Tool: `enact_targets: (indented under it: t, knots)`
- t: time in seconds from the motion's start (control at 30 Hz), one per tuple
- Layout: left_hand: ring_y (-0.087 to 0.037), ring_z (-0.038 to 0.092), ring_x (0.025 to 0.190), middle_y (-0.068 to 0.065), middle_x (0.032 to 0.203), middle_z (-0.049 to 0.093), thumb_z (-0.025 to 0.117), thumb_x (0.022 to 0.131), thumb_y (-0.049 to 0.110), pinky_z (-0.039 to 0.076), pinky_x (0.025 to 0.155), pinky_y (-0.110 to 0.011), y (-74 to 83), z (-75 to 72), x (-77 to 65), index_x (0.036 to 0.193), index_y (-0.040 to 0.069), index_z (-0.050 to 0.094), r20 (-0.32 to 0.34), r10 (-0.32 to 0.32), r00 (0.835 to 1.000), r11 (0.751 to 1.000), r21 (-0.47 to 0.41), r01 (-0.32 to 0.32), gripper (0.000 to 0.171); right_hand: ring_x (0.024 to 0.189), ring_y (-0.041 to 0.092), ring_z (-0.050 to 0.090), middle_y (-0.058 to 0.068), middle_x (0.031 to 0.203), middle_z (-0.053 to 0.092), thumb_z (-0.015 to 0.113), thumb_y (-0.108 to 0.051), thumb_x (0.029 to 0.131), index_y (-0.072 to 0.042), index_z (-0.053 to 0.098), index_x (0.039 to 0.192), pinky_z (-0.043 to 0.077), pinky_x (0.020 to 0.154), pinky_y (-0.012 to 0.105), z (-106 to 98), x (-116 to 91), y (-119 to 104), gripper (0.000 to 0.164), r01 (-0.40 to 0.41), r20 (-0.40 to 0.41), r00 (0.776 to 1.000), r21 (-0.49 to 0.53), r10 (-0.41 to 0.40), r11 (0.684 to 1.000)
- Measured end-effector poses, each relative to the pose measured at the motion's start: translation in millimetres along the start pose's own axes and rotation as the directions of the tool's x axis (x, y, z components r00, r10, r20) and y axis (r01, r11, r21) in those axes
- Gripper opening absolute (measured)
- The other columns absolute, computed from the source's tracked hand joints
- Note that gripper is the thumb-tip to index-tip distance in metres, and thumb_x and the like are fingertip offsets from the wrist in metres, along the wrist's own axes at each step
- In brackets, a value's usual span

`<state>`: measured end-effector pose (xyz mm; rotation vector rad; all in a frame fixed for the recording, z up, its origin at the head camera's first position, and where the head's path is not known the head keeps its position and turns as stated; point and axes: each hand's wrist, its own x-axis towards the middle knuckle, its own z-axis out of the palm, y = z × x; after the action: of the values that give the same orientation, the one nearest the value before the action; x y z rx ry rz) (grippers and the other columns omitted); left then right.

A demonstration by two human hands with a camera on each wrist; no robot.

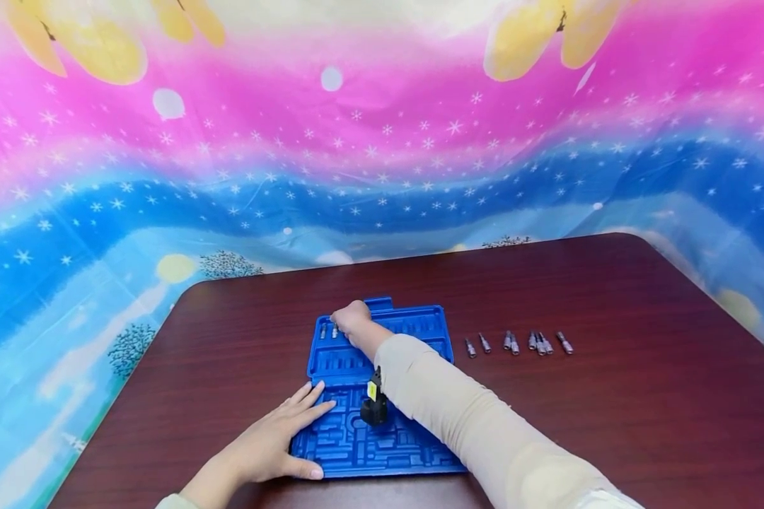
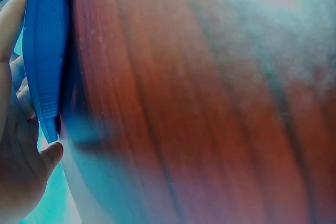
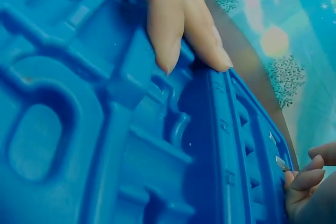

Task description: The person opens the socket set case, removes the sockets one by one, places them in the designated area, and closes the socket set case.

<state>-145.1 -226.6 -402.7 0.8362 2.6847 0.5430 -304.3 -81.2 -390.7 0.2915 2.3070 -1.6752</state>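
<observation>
An opened blue plastic tool case [image 1: 382,466] lies on the table with its moulded slots facing up. My left hand [image 1: 264,438] rests on its left edge, fingers spread over the rim and thumb at the near corner. At the far left of the case, my right hand [image 1: 355,322] pinches a silver socket bit [image 1: 334,330] at a slot. In the right wrist view, the curled fingers [image 3: 304,179] meet the end of that bit [image 3: 281,163]. Another socket bit [image 1: 322,331] sits in the slot to its left.
Several loose silver socket bits [image 1: 537,343] lie in a row on the dark wooden table [image 1: 643,396], right of the case. A black wrist camera [image 1: 374,408] hangs from the right sleeve over the case. A colourful printed cloth [image 1: 382,155] hangs behind the table.
</observation>
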Motion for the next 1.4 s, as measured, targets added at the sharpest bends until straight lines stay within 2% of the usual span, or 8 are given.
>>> enact_targets:
  t: [0.2, 0.47, 0.7, 0.9, 1.0, 1.13, 1.27, 1.4]
  knots:
    - [-0.026, 0.007, 0.129, -0.001, 0.143, 0.013, 0.052, 0.066, 0.065, 0.027, 0.091, -0.054, -0.3, 1.1, 0.2, 0.135, 0.026, 0.030, -0.001, -0.012, 1.000, 1.000, -0.015, 0.012, 0.082, 0.059, 0.019, 0.052, 0.008, 0.069, 0.054, 0.061, -0.005, 0.076, 0.005, 0.060, 0.083, 0.045, 0.050, 0.025, 5, 1, 2, 0.012, 0.011, -0.081, 0.997, -0.057, -0.016, 0.998]
    - [-0.026, 0.007, 0.129, -0.001, 0.143, 0.014, 0.052, 0.066, 0.065, 0.025, 0.092, -0.055, 1.1, 2.2, -0.4, 0.135, 0.025, 0.031, -0.009, -0.017, 1.000, 1.000, -0.021, 0.017, 0.082, 0.050, 0.016, 0.053, 0.007, 0.061, 0.055, 0.066, -0.006, 0.075, 0.005, 0.061, 0.087, 0.044, 0.047, 0.021, 7, 3, 3, 0.017, -0.040, -0.095, 0.995, -0.023, 0.037, 0.999]
    - [-0.025, 0.008, 0.129, -0.001, 0.143, 0.014, 0.052, 0.066, 0.066, 0.025, 0.092, -0.053, 0.4, 4.4, 0.1, 0.134, 0.025, 0.032, -0.037, 0.002, 0.999, 1.000, 0.005, -0.002, 0.082, 0.038, 0.011, 0.046, 0.005, 0.050, 0.049, 0.065, -0.010, 0.077, 0.004, 0.062, 0.082, 0.041, 0.042, 0.017, 5, 6, 4, 0.016, -0.051, 0.006, 0.999, -0.001, 0.051, 0.999]
    - [-0.024, 0.008, 0.129, 0.001, 0.143, 0.014, 0.051, 0.065, 0.067, 0.024, 0.093, -0.054, -0.4, 3.1, 0.0, 0.134, 0.027, 0.032, -0.027, -0.012, 1.000, 1.000, 0.008, 0.012, 0.082, 0.044, 0.010, 0.049, 0.007, 0.060, 0.054, 0.058, -0.004, 0.082, 0.005, 0.061, 0.084, 0.044, 0.046, 0.017, 0, 9, 8, 0.009, -0.003, 0.123, 0.992, 0.166, -0.017, 0.986]
    - [-0.023, 0.008, 0.129, 0.001, 0.143, 0.014, 0.052, 0.065, 0.067, 0.023, 0.094, -0.054, 0.8, 2.4, -0.4, 0.134, 0.027, 0.032, -0.023, -0.013, 1.000, 1.000, 0.008, 0.014, 0.082, 0.050, 0.011, 0.050, 0.007, 0.064, 0.054, 0.056, -0.006, 0.084, 0.004, 0.061, 0.088, 0.045, 0.048, 0.017, -5, 8, 8, 0.013, 0.012, 0.146, 0.988, 0.269, -0.054, 0.963]
    - [-0.024, 0.008, 0.129, -0.001, 0.143, 0.015, 0.053, 0.065, 0.066, 0.022, 0.094, -0.053, 2.4, 0.9, -0.7, 0.134, 0.025, 0.033, -0.021, -0.014, 1.000, 1.000, 0.007, 0.014, 0.083, 0.055, 0.011, 0.049, 0.006, 0.069, 0.054, 0.055, -0.014, 0.085, 0.003, 0.060, 0.099, 0.046, 0.053, 0.020, -14, 3, 2, 0.022, 0.025, 0.175, 0.980, 0.342, -0.090, 0.939]
    - [-0.025, 0.008, 0.129, -0.002, 0.143, 0.016, 0.054, 0.065, 0.065, 0.023, 0.094, -0.053, 1.7, 0.1, -0.6, 0.133, 0.022, 0.034, -0.025, -0.009, 1.000, 1.000, 0.010, 0.009, 0.083, 0.066, 0.016, 0.054, 0.005, 0.077, 0.056, 0.054, -0.018, 0.086, 0.000, 0.059, 0.100, 0.049, 0.067, 0.030, -26, -6, -5, 0.023, 0.067, 0.206, 0.969, 0.311, -0.137, 0.948]
    - [-0.026, 0.008, 0.129, -0.003, 0.143, 0.015, 0.054, 0.065, 0.065, 0.023, 0.094, -0.053, 0.6, 0.8, -0.5, 0.133, 0.021, 0.035, -0.032, 0.004, 0.999, 1.000, 0.017, -0.004, 0.083, 0.082, 0.027, 0.056, 0.005, 0.079, 0.057, 0.055, -0.020, 0.085, -0.003, 0.059, 0.097, 0.046, 0.076, 0.038, -43, -18, -4, 0.021, 0.108, 0.211, 0.962, 0.285, -0.172, 0.952]
